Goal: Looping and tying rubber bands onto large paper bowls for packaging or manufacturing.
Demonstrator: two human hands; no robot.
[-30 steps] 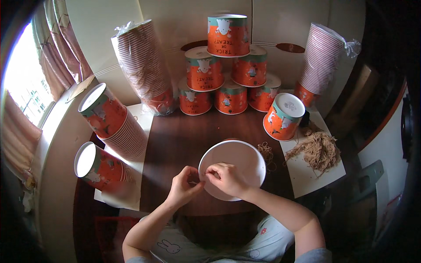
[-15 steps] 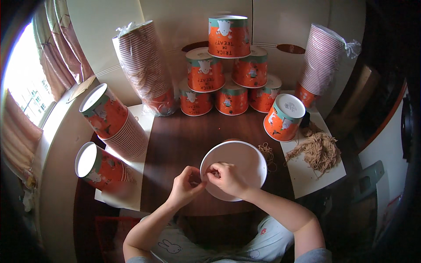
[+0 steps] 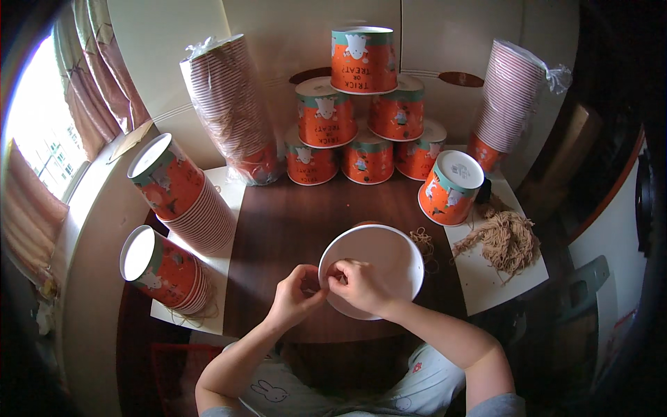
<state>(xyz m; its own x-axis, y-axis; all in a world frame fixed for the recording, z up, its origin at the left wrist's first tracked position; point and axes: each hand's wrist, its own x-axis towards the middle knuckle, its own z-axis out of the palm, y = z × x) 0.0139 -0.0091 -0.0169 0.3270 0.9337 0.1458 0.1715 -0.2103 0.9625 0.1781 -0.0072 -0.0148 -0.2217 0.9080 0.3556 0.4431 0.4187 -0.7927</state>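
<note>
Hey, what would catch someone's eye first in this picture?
A pyramid of upturned orange paper buckets at the table's far edge. Nearer, the left hand and right hand meet at the rim of an upright white-lined bucket, with a heap of tan twine at right.

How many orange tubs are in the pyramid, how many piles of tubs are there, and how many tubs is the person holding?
Upside-down orange paper tubs in the pyramid: 6
Lone upside-down orange tub: 1
Plastic-wrapped stacks of tubs: 2
Unwrapped stacks lying on their sides: 2
White-lined tub at the left hand and right hand: 1
Total: 12
</note>
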